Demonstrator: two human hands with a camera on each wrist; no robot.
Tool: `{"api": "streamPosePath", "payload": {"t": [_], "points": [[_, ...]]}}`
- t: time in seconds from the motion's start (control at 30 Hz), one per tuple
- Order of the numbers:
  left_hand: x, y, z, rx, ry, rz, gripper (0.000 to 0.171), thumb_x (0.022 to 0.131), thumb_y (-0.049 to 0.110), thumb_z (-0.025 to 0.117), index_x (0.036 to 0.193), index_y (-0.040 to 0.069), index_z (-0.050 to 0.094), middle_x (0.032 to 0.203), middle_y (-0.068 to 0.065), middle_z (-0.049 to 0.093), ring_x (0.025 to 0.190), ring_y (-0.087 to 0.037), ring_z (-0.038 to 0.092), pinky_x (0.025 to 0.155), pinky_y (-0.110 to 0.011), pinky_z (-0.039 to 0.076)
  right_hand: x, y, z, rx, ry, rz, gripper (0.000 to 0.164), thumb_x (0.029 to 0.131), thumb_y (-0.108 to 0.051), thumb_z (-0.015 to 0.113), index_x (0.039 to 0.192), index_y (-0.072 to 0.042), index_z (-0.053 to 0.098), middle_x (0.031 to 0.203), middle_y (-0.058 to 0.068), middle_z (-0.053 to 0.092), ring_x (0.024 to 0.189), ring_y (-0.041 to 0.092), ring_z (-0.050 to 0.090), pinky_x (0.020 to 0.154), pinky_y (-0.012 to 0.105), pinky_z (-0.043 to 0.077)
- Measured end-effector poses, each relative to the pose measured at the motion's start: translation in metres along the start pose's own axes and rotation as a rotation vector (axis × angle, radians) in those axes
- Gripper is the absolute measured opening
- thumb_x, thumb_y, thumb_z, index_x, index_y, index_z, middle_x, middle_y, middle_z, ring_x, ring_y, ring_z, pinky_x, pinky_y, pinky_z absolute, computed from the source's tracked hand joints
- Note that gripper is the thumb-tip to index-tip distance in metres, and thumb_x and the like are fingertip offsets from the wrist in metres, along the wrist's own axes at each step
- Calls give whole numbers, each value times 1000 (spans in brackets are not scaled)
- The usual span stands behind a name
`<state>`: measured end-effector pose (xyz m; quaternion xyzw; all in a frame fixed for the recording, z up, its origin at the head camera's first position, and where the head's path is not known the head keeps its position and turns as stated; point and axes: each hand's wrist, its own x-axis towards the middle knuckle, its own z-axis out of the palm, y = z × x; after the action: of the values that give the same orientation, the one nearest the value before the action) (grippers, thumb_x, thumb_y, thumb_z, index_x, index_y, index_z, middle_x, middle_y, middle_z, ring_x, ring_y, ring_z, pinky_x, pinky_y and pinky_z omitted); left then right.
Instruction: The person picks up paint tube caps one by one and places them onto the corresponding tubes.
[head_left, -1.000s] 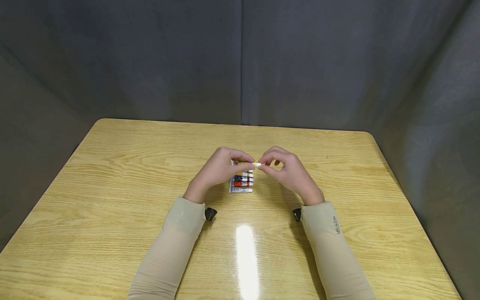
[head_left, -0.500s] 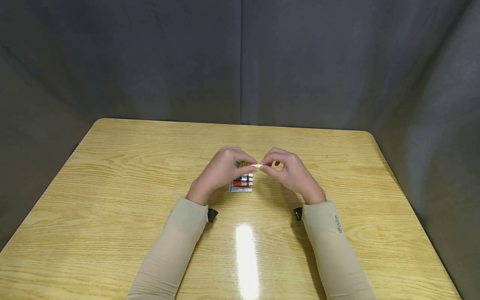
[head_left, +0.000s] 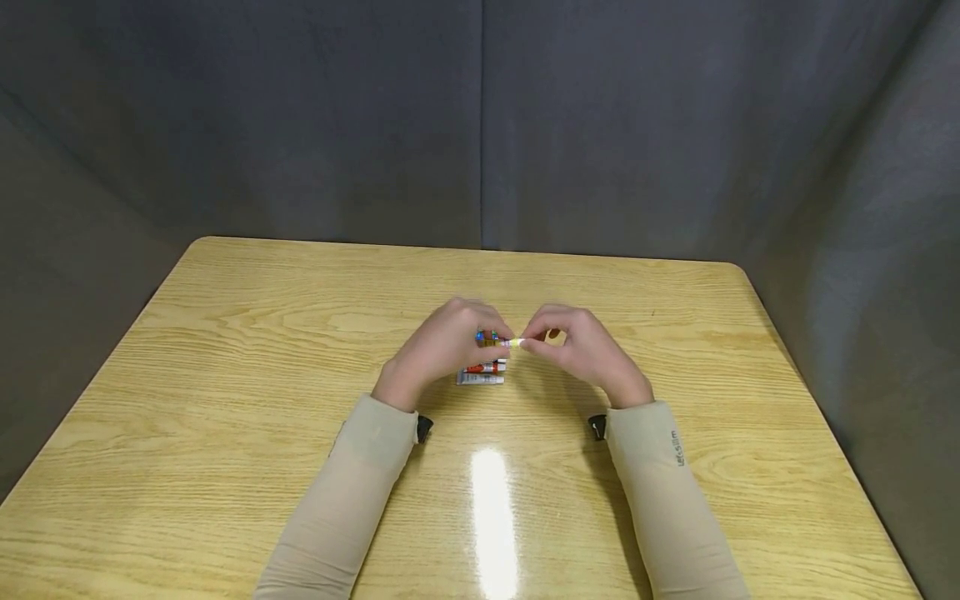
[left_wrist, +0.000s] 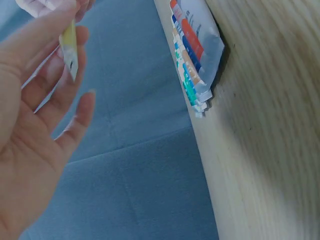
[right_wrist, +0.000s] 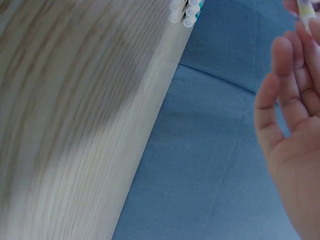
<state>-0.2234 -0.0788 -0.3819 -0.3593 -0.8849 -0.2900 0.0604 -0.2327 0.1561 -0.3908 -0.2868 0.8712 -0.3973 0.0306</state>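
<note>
Between both hands, above the table, a small yellow and white paint tube [head_left: 512,342] is held up. My left hand [head_left: 452,337] pinches its body between thumb and fingers. At the white cap end, the thumb and fingertips of my right hand [head_left: 581,343] pinch it. The left wrist view shows the tube's flat, pale crimped end [left_wrist: 73,67] sticking out past the left fingers. Below the left hand lies a row of paint tubes, with a red tube [head_left: 483,367] and a silver-white tube [head_left: 480,379] nearest me. The hand partly hides the others.
The wooden table [head_left: 225,375] reaches out on all sides of the hands. Dark grey curtains [head_left: 300,125] stand behind its far edge and along both sides. In the left wrist view, blue, orange and green tubes [left_wrist: 192,60] lie close together in the row.
Both hands have come slightly nearer to me with the yellow tube between them. The left hand has shifted a little right and covers more of the row.
</note>
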Motion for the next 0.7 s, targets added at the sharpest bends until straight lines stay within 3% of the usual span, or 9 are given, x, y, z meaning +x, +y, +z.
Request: {"api": "streamPosePath", "payload": {"t": [0.2,0.43,0.7], "points": [[0,7,-2,22,-87,-69,7,86,16,85,93,14,82,92,3,74,79,-10,64,72,-22,54,-1,-2,0,10,-84,28,6,95,-16,75,97,-12,80,99,-1,75,88,16,61,90,47,51],[-1,10,-1,82,-157,-104,7,83,16,87,83,18,80,81,8,70,73,-7,58,68,-23,50,-2,-3,-2,27,-179,119,10,94,-21,77,102,-17,80,102,-3,75,93,16,62,94,38,49],[0,13,8,164,-291,-155,12,81,19,89,78,22,79,78,12,71,73,-4,60,70,-25,52,-6,5,-12,-8,-132,173,22,99,-23,70,116,-11,77,112,1,77,101,19,65,93,37,51]]}}
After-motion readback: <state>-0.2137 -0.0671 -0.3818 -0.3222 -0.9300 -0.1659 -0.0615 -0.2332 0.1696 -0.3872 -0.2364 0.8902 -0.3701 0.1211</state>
